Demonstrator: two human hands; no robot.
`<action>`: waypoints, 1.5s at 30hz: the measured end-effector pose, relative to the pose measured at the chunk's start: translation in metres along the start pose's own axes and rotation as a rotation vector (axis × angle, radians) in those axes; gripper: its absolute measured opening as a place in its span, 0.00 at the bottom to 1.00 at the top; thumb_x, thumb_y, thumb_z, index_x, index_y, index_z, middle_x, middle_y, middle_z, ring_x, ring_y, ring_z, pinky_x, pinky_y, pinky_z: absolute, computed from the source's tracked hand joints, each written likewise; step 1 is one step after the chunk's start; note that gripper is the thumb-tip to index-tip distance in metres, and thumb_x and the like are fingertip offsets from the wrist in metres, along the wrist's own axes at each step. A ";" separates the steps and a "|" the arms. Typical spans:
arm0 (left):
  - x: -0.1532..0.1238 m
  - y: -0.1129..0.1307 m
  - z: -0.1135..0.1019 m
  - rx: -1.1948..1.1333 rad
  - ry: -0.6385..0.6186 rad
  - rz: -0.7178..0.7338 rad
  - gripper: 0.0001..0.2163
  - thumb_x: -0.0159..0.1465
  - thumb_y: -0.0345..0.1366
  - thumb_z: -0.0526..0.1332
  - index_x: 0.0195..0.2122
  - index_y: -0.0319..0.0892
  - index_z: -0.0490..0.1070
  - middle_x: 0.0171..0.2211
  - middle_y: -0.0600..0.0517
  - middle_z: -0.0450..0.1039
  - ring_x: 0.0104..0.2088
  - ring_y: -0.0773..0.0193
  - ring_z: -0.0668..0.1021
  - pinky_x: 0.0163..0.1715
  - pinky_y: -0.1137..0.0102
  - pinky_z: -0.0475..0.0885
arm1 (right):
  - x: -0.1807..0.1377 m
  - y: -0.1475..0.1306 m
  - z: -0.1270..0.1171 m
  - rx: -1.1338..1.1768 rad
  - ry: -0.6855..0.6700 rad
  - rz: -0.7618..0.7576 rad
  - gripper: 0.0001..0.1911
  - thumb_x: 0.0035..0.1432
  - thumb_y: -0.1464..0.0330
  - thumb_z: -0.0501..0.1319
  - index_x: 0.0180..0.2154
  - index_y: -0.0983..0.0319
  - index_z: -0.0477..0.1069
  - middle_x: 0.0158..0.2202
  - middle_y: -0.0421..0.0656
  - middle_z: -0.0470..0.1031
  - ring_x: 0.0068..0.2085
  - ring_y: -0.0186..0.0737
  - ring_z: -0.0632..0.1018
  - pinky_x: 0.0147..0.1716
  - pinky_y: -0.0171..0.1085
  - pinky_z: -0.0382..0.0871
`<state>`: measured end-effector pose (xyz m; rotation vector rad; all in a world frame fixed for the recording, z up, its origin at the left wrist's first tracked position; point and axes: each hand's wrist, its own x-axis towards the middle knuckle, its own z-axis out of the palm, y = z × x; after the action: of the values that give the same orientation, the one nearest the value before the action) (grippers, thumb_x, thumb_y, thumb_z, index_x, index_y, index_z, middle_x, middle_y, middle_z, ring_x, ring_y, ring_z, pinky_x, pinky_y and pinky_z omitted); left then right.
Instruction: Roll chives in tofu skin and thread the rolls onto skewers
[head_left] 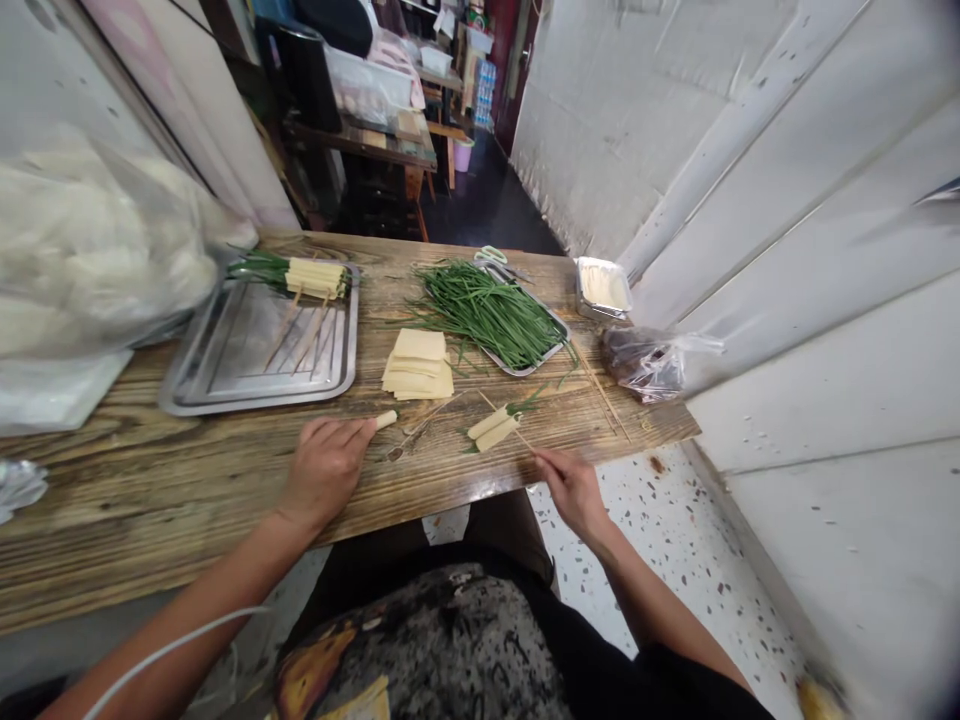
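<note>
My left hand (330, 462) is closed around a pale tofu-skin roll (386, 420) with green chives showing at its far end, low over the wooden table. Between the fingers of my right hand (574, 490) is the near end of a thin wooden skewer (526, 443). Two more chive-filled rolls (493, 430) sit side by side on that skewer. Just beyond my hands lies a stack of square tofu-skin sheets (418, 365). Behind it, green chives (487, 310) are heaped on a metal tray (556, 345).
A larger metal tray (225, 345) at left holds finished skewered rolls (316, 278). Loose skewers (600, 390), a bagged dark item (645, 360) and a foil box (602, 288) are at right. Green-handled scissors (491, 255) lie at the back. A big plastic bag (97, 240) stands far left.
</note>
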<state>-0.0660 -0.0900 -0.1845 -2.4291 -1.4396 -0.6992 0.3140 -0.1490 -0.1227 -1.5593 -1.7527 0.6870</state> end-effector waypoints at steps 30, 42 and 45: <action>0.000 -0.006 -0.001 -0.096 -0.102 0.002 0.16 0.76 0.33 0.51 0.53 0.44 0.79 0.48 0.45 0.86 0.41 0.52 0.81 0.44 0.58 0.68 | -0.023 -0.029 0.111 -0.423 -0.274 -0.410 0.26 0.72 0.71 0.54 0.67 0.66 0.72 0.31 0.44 0.85 0.29 0.36 0.81 0.31 0.30 0.71; 0.003 -0.007 0.003 -0.123 -0.117 -0.027 0.18 0.74 0.31 0.50 0.54 0.43 0.80 0.46 0.44 0.86 0.41 0.51 0.81 0.46 0.57 0.69 | -0.027 -0.024 0.115 -0.416 -0.237 -0.432 0.24 0.71 0.71 0.54 0.64 0.68 0.75 0.29 0.44 0.84 0.27 0.35 0.80 0.30 0.30 0.71; 0.003 -0.008 0.003 -0.115 -0.140 -0.028 0.18 0.74 0.30 0.51 0.54 0.43 0.79 0.46 0.44 0.86 0.41 0.51 0.81 0.46 0.57 0.69 | -0.027 -0.022 0.116 -0.393 -0.245 -0.422 0.24 0.72 0.71 0.53 0.64 0.68 0.74 0.31 0.45 0.85 0.29 0.36 0.81 0.31 0.30 0.72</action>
<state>-0.0710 -0.0827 -0.1859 -2.5966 -1.5271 -0.6456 0.2108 -0.1723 -0.1824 -1.3112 -2.4208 0.3449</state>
